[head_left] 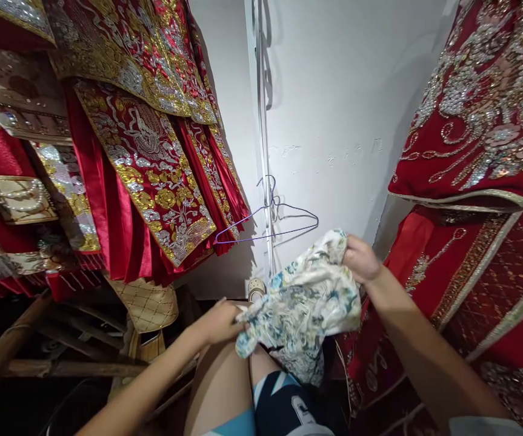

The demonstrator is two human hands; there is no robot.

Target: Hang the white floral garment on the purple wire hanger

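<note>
A white cloth garment with a blue and green floral print (304, 309) is bunched and stretched between my hands above my lap. Its exact cut is lost in the folds. My right hand (360, 259) is closed in a fist around its upper right corner. At the lower left edge, my left hand (220, 322) grips the cloth, with some fingertips hidden behind it. Beyond the garment, a thin purple wire hanger (243, 234) hangs by the white wall with nothing on it, apart from both hands.
Red robes with gold and silver embroidery (152, 175) hang on the left. A red sequinned dress (479, 139) and other red garments fill the right. A wooden frame (70, 368) stands low at left. A beige clog (256, 288) shows beyond my knees.
</note>
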